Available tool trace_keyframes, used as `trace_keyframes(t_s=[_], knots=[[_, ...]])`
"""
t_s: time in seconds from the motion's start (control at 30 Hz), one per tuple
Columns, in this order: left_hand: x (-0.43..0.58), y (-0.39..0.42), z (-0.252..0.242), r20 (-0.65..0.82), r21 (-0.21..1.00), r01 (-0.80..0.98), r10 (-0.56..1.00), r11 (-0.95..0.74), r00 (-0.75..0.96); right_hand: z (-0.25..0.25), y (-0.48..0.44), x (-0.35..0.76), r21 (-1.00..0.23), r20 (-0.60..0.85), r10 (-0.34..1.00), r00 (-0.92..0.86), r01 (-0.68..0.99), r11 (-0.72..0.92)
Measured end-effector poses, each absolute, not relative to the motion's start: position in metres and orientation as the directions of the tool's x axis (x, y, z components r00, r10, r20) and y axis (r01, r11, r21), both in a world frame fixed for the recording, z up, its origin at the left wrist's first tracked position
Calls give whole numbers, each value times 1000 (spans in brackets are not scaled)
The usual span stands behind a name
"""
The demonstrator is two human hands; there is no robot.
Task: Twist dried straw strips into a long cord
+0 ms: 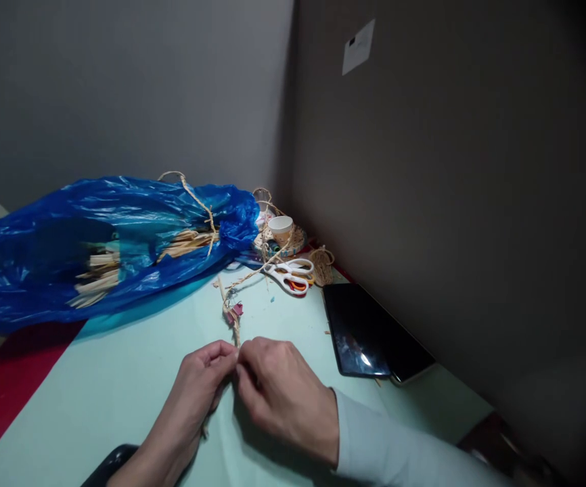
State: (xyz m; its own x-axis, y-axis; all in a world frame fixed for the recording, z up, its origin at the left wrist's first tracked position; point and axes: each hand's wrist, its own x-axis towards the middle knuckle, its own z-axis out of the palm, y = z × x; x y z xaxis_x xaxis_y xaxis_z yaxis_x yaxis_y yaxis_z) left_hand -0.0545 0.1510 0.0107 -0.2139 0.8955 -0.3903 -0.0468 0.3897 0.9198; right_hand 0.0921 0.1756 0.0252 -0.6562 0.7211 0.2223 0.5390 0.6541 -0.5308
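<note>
My left hand and my right hand meet over the pale green tabletop, fingertips nearly touching. Both are closed in a pinch on a thin straw-coloured cord, which looks twisted or braided from plant fibre. From the fingers the cord runs away across the table, with a small dark pink piece attached to it. A short end of fibre shows below my left hand. The exact spot gripped is hidden by the fingers.
A blue plastic bag of dry straw lies at the back left, tied with cord. White-handled scissors, a paper cup and a ball of brown twine stand at the back. Two dark tablets lie at the right, beside the grey wall.
</note>
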Motion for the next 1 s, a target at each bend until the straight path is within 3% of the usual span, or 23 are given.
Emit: trace_keyframes(t_s=[0.13, 0.23, 0.33, 0.43, 0.5, 0.6, 0.67, 0.83, 1.0], knots=[[-60, 146, 10, -373, 925, -137, 915, 354, -153, 20, 166, 90, -317, 233, 565, -791, 488, 813], [-65, 144, 10, -360, 922, -192, 927, 336, -104, 22, 169, 91, -298, 240, 541, -806, 469, 831], [-67, 144, 10, -371, 910, -242, 921, 336, -117, 28, 175, 93, -420, 269, 582, -767, 451, 788], [-65, 144, 11, -390, 886, -319, 912, 336, -123, 32, 183, 93, -599, 314, 737, -599, 478, 643], [-64, 143, 11, -396, 875, -343, 913, 342, -98, 30, 190, 92, -723, 233, 790, -567, 443, 531], [-62, 141, 10, -378, 893, -301, 921, 336, -95, 23, 198, 88, -854, 16, 711, -703, 361, 375], [-62, 140, 9, -368, 910, -247, 922, 332, -117, 18, 201, 86, -868, -31, 695, -719, 364, 337], [-62, 138, 6, -275, 962, -47, 952, 271, -135, 11, 205, 84, -883, 5, 702, -713, 327, 338], [-68, 137, 12, -181, 958, 201, 975, 204, -127, 3, 208, 82, -928, -13, 783, -621, 300, 222]])
